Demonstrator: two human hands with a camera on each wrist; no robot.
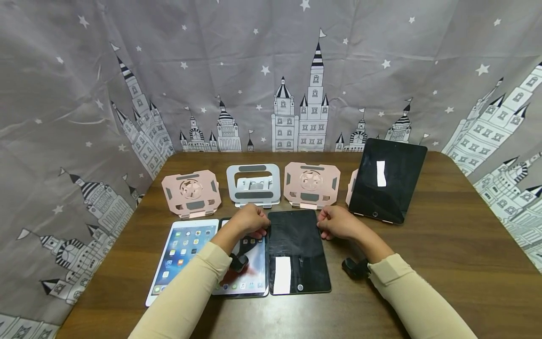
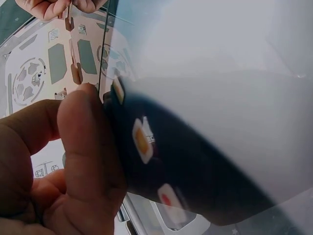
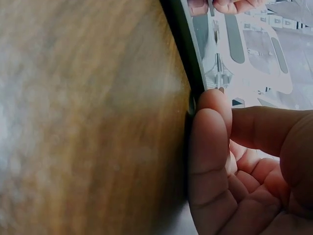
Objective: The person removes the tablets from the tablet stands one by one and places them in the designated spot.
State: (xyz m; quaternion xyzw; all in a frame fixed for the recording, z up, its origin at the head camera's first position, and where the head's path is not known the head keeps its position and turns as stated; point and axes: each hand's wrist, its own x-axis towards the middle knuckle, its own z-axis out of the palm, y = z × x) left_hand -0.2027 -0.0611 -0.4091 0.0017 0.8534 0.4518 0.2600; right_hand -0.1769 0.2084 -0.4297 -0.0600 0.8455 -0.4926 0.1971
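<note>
A black tablet (image 1: 296, 254) with a dark screen lies on the table between my hands. My left hand (image 1: 252, 220) pinches its upper left side, and my right hand (image 1: 336, 222) holds the opposite side near the top corner. In the right wrist view, the thumb and fingertips (image 3: 210, 127) meet at the tablet's dark edge (image 3: 183, 44). A lit black-rimmed tablet (image 1: 257, 266) lies under my left wrist, its icons also showing in the left wrist view beside the fingers (image 2: 80, 142). Just behind the dark tablet stands a pink tablet stand (image 1: 292, 190).
A white tablet (image 1: 179, 259) lies at the left. Behind it are another pink stand (image 1: 195, 206) and a pale blue-grey stand (image 1: 254, 195). At right, a black tablet (image 1: 394, 179) leans upright on a pink stand (image 1: 351, 187). A castle-print curtain (image 1: 262, 108) borders the table.
</note>
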